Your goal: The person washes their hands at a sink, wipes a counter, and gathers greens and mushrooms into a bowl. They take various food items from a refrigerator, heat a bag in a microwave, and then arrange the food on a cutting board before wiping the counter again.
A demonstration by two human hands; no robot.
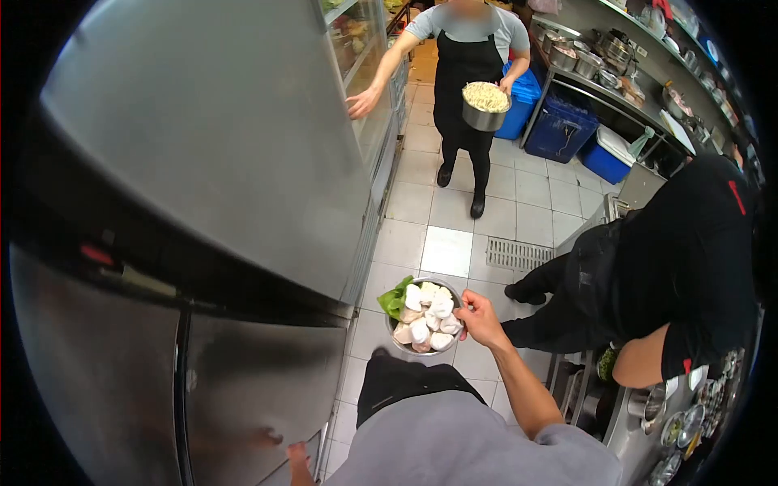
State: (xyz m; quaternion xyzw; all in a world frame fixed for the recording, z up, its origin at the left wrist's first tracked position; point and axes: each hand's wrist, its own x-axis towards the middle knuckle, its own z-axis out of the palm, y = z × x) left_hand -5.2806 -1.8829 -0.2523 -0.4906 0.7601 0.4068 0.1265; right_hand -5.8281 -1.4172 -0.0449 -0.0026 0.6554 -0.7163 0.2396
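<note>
A round metal bowl (pixel 386 330) holds pale, whitish lumps of food (pixel 427 312) and a green leaf (pixel 395 298) at its left side. Its right rim is pinched between the thumb and fingers of my right hand (pixel 480 319). Low at the bottom edge, my left hand (pixel 298 455) hangs beside the steel fridge door (pixel 251 389); its fingers are too small and partly hidden to read.
A co-worker in a black apron (pixel 462 81) faces me, holding a pot (pixel 484 118) and reaching to a glass-door fridge (pixel 356 49). Another person in black (pixel 664 251) leans at the right counter. Blue bins (pixel 559 125) and a floor drain (pixel 519 254) are beyond.
</note>
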